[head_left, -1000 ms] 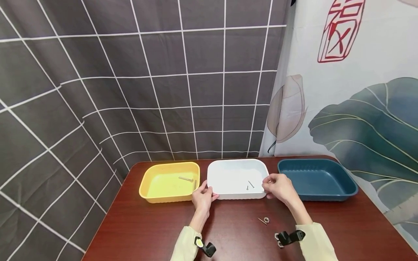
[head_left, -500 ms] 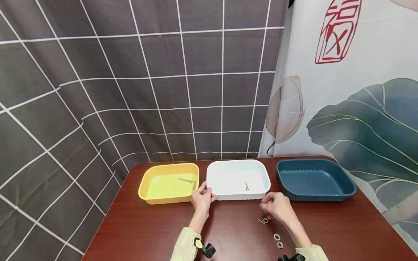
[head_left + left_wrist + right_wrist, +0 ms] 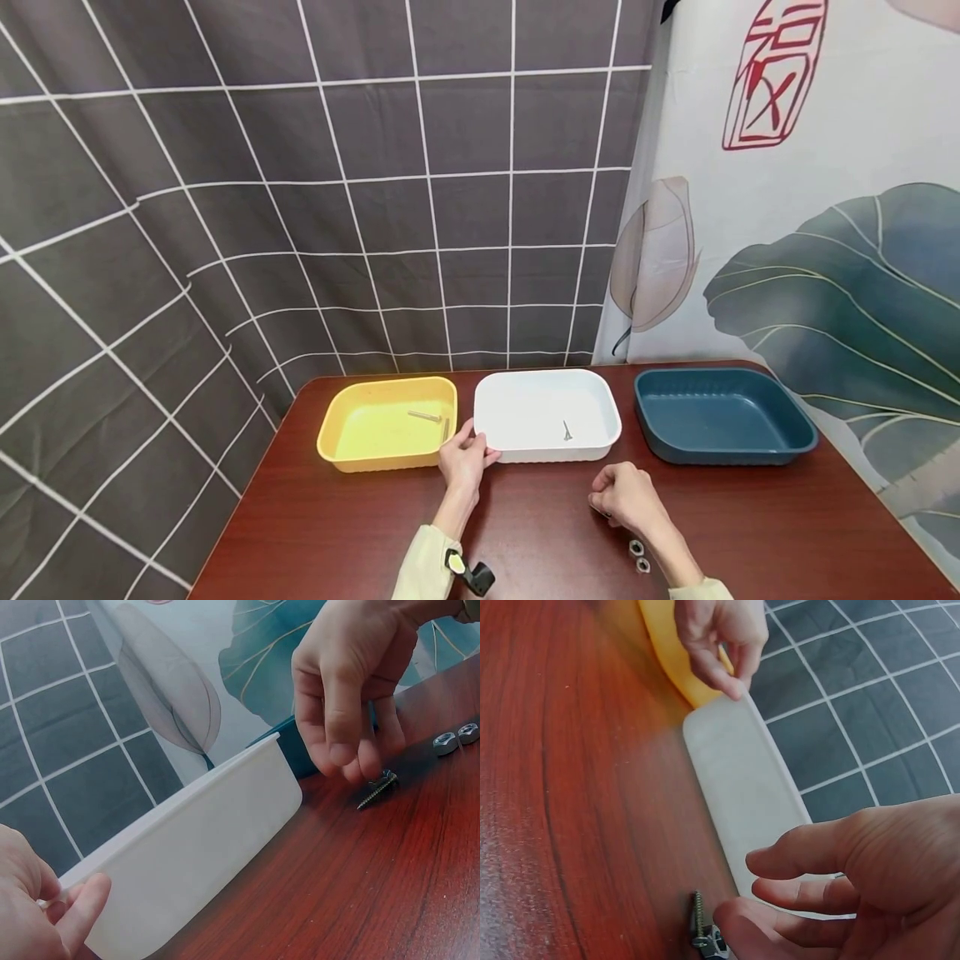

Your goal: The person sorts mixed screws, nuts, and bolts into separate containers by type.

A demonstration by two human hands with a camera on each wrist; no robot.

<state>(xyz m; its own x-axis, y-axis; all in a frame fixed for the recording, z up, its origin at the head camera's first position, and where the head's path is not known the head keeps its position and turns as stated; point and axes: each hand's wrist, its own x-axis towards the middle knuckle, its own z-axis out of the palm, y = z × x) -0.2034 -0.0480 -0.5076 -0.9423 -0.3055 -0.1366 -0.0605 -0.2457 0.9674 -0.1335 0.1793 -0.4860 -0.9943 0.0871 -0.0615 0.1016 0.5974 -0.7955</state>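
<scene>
My left hand (image 3: 463,462) pinches the near left corner of the white tray's rim (image 3: 551,455) between thumb and fingers. Inside that tray lie small screws (image 3: 567,432). Over the table in front of it, my right hand (image 3: 628,498) hovers with loosely bent fingers, thumb apart from the fingertips in the right wrist view, nothing between them. Just under its fingertips lie a threaded screw (image 3: 375,794) and a hex nut (image 3: 715,943), side by side. In the head view the right hand mostly covers these two.
Two more hex nuts (image 3: 637,548) lie beside the right wrist. A yellow tray (image 3: 352,454) holding two long bolts (image 3: 425,416) stands at left. A dark blue tray (image 3: 727,456) stands at right. Behind the table hang a grey checked cloth (image 3: 472,208) and a printed curtain (image 3: 675,125).
My right hand has left the white tray's right corner and come down toward me over the screw and nut. The left hand has stayed on the rim.
</scene>
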